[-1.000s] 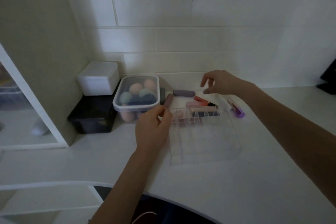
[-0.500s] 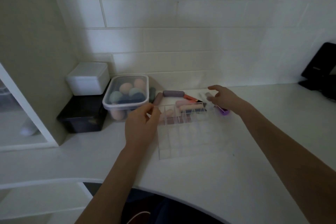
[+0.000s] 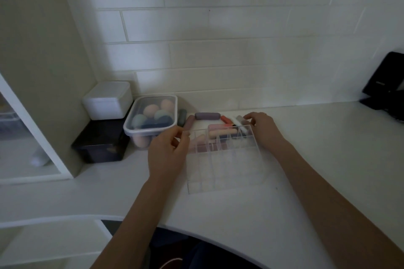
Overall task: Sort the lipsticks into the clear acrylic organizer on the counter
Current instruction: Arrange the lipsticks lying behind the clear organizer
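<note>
While the clear acrylic organizer [image 3: 223, 159] sat mid-counter, the left hand [image 3: 167, 155] pinched its far-left corner and the right hand [image 3: 261, 128] curled over its far-right rim. Lipsticks [image 3: 206, 116] lay just behind (light, smooth, roll-prone); best pinched mid-barrel.
</note>
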Motion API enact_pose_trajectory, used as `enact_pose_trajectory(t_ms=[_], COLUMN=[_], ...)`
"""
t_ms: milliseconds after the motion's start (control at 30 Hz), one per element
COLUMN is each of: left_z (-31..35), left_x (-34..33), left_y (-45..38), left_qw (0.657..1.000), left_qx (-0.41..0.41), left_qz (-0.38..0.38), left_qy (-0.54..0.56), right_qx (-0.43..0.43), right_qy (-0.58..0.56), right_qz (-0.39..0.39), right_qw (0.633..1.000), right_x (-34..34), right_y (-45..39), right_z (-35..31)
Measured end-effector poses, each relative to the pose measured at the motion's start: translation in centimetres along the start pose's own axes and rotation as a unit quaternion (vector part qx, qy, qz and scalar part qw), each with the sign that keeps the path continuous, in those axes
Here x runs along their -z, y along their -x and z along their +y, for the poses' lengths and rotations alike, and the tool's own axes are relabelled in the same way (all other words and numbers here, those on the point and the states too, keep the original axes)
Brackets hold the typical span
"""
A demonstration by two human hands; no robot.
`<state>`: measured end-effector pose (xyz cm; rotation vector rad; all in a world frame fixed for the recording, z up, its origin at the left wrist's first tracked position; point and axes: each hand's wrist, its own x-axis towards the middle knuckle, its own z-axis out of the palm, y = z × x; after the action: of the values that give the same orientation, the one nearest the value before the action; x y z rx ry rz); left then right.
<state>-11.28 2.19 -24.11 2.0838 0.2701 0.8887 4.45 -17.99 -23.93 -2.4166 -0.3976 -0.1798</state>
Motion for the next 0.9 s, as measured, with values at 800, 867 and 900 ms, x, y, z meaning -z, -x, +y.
enact_pose_trajectory(t_ms=[800,867,900], left_z=[2.0,2.4,2.7], left_x=[0.1,0.4,0.5], left_y=[0.6,0.3,0.1], left_qw=[0.988,0.978,0.973], left_qx=[-0.144,-0.190,-0.210], left_qz=[0.041,0.045,0.044], left_qy=[-0.044,-0.078,-0.086], right_qx=[-0.010,0.010,0.033], right_qy=[0.086,-0.011,-0.059], right_qz=[0.018,0.097,0.146], right_qw=[0.996,0.995,0.987], right_x=[-1.0,0.3,1.2], right_y=[0.3,0.8,1.0], right_z=[-0.6,-1.7,-2.5])
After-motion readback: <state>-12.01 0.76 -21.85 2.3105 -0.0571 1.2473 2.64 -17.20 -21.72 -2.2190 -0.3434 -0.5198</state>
